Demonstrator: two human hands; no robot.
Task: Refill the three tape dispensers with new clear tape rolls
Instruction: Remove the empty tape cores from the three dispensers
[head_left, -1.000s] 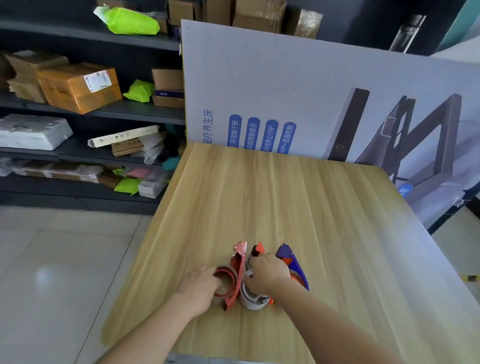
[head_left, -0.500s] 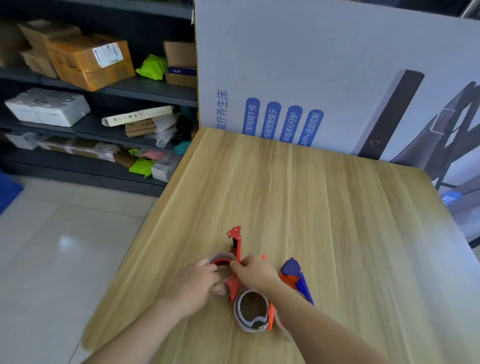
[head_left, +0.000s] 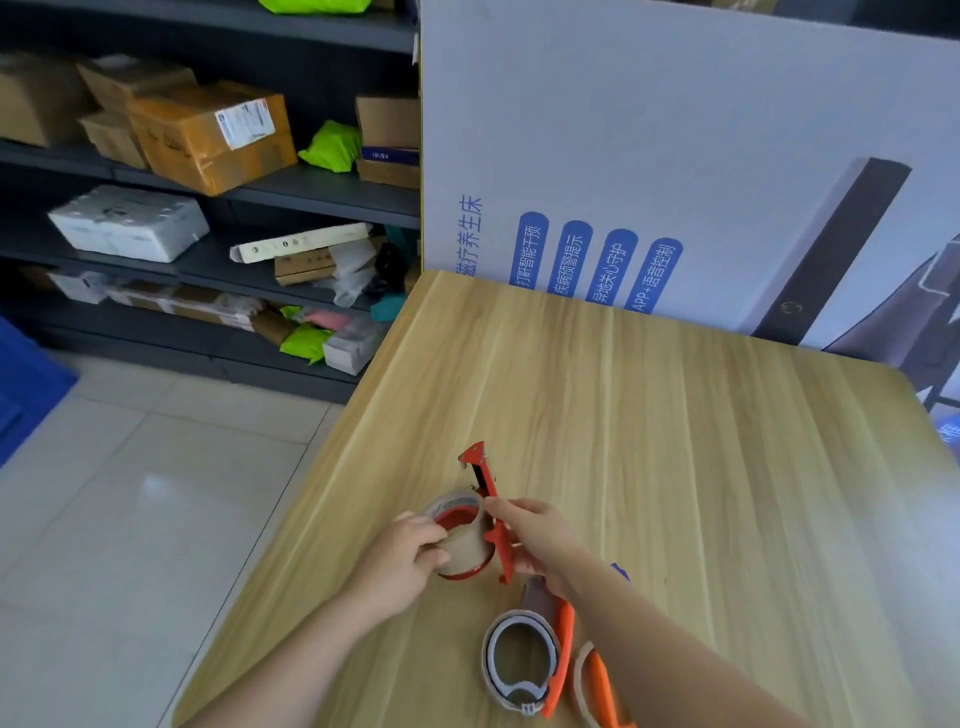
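Note:
A red tape dispenser (head_left: 488, 499) is held upright just above the wooden table (head_left: 675, 441). My right hand (head_left: 540, 540) grips its frame. My left hand (head_left: 405, 556) pinches a nearly used-up brown cardboard tape core (head_left: 465, 545) sitting on the dispenser's red wheel. An orange dispenser (head_left: 563, 654) with a grey-white ring lies on the table near the front edge. A third dispenser (head_left: 602, 691), orange with a blue part (head_left: 621, 571), is mostly hidden behind my right forearm.
A large printed cardboard panel (head_left: 675, 156) stands along the table's far edge. Dark shelves (head_left: 208, 218) with boxes and green bags fill the left. White floor tiles lie beside the table's left edge, and a blue crate (head_left: 26, 384) sits at far left.
The red dispenser has been lifted and drawn away from the other two. My left hand now grips the cardboard core on its wheel. The camera has tilted downward.

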